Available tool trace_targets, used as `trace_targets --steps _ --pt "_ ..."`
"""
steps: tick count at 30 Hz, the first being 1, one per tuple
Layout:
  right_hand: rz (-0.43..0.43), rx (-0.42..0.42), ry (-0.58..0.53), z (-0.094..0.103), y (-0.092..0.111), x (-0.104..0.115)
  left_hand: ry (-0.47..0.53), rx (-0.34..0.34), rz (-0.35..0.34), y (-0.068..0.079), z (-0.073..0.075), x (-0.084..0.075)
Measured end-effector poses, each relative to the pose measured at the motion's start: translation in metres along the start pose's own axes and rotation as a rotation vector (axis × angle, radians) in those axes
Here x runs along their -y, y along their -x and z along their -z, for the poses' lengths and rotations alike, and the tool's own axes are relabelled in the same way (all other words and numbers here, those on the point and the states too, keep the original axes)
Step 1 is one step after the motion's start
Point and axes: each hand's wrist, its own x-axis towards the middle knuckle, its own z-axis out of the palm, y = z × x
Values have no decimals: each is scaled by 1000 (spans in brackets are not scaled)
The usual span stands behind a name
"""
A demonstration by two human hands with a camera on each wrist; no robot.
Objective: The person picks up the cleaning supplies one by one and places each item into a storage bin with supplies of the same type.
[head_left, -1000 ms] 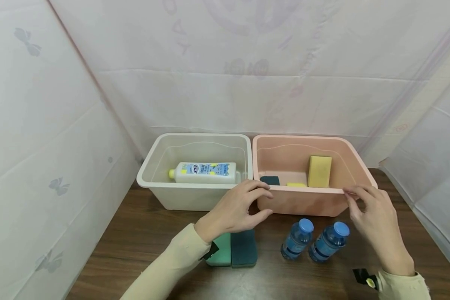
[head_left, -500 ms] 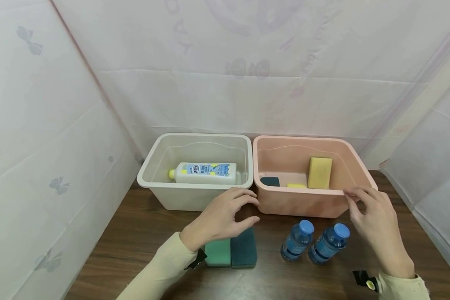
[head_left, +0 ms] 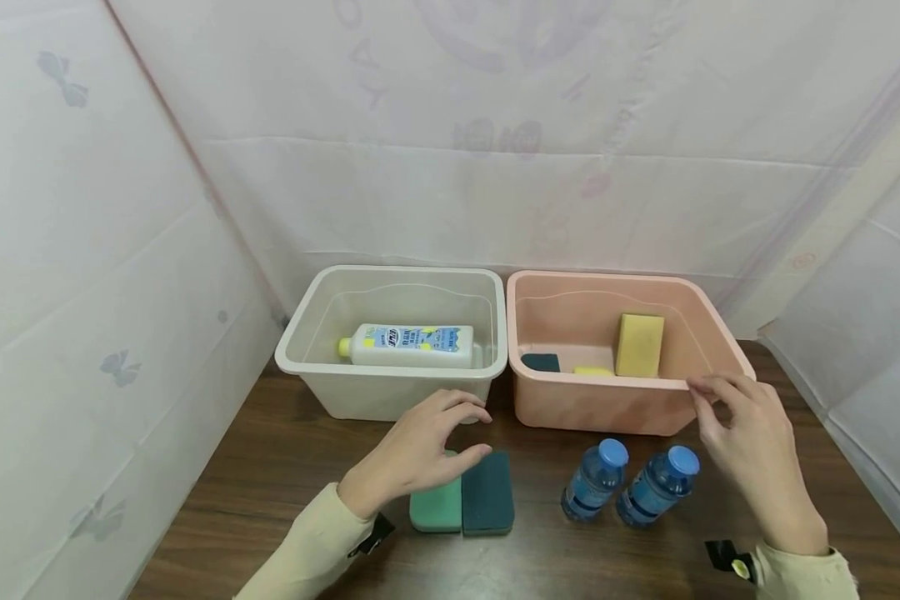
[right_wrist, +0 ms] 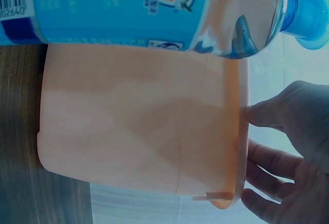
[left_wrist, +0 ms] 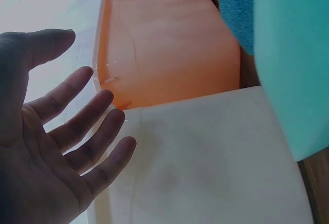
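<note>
The two hands are apart from each other; the left hand (head_left: 417, 450) holds nothing, its fingers spread and gently bent, the thumb well away from them; it hangs over part of the light green rectangular sponge (head_left: 437, 508), in front of the off-white plastic bin (head_left: 390, 397); the right hand (head_left: 747, 442) pinches the front rim of the salmon-pink plastic bin (head_left: 600, 406) near its right corner, between thumb and fingertips.

The pink bin stands on the dark brown wood-grain table (head_left: 270, 508), just beside the off-white one; inside it a yellow block-shaped sponge (head_left: 640, 346) stands on end towards the right, with a second yellow piece (head_left: 592, 371) and a dark teal piece (head_left: 540, 362) partly hidden behind the front rim; in the off-white bin lies a white plastic bottle with a blue-and-yellow label and yellow cap (head_left: 412, 347), its cap to the left.

The green sponge lies on the table right beside a dark teal rectangular sponge (head_left: 487, 496); two small clear plastic bottles with blue labels and blue caps (head_left: 594, 483) stand upright near each other, in front of the pink bin; a pale patterned sheet (head_left: 420, 208) rises behind.
</note>
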Motion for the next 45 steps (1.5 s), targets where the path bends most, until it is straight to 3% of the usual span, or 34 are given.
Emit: trace_targets --steps 8,15,24,31,45 --pt "7 -5 -2 0 0 -1 16 26 42 13 -9 10" --pt "-9 5 -6 0 0 -1 3 116 102 29 -22 19" --pt "-15 9 -8 -1 0 0 -42 139 84 41 -35 27" --pt "-20 9 -6 -1 1 1 -26 161 113 48 -40 31" --pt "-12 1 -2 -1 1 1 -55 85 123 62 -42 41"
